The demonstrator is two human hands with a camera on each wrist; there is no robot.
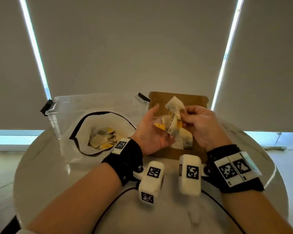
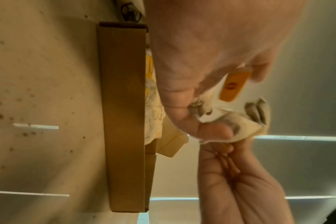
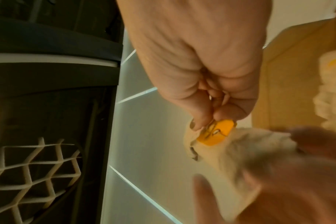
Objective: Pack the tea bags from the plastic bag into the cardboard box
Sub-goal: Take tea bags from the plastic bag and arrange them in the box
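Above the open cardboard box [image 1: 169, 153], both hands hold a tangled bunch of tea bags [image 1: 173, 115]. My left hand [image 1: 161, 130] is palm up, its fingers curled round the bunch from below. In the left wrist view a finger presses a tea bag [image 2: 240, 119] beside a yellow tag [image 2: 234, 86]. My right hand [image 1: 186, 119] pinches the bunch from the right. The right wrist view shows its thumb and finger on a yellow tag [image 3: 215, 134]. More tea bags [image 1: 186, 139] lie in the box. Left of it, the plastic bag [image 1: 85, 125] lies open and holds several tea bags [image 1: 101, 137].
A clear plastic bin [image 1: 71, 105] with black latches stands behind the bag, touching the box's left corner. Everything rests on a round white table [image 1: 57, 174]. Its front edge curves just below my forearms. A thin dark cable [image 1: 108, 208] crosses the table near me.
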